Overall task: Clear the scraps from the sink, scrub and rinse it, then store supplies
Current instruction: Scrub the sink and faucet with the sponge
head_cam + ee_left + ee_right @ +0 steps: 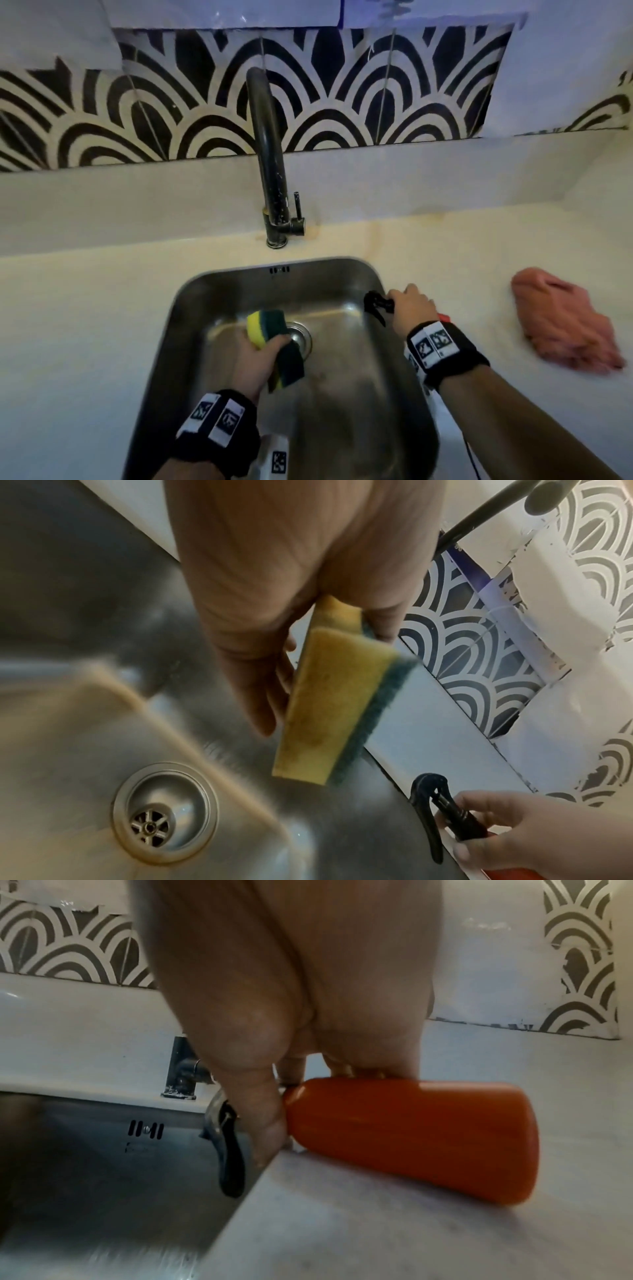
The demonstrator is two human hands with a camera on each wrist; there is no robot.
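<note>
Left grip (255, 356) pinches sponge (274, 339) above sink (164, 325); right grip (409, 306) clasps spray bottle (411, 1137) tilted on its rim.

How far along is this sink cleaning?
No scraps show in the sink. In hand: the left hand grips a sponge over the drain, while the right hand holds an orange spray bottle tilted at the sink's edge. Scrubbing, rinsing and storing supplies appear left.
</note>
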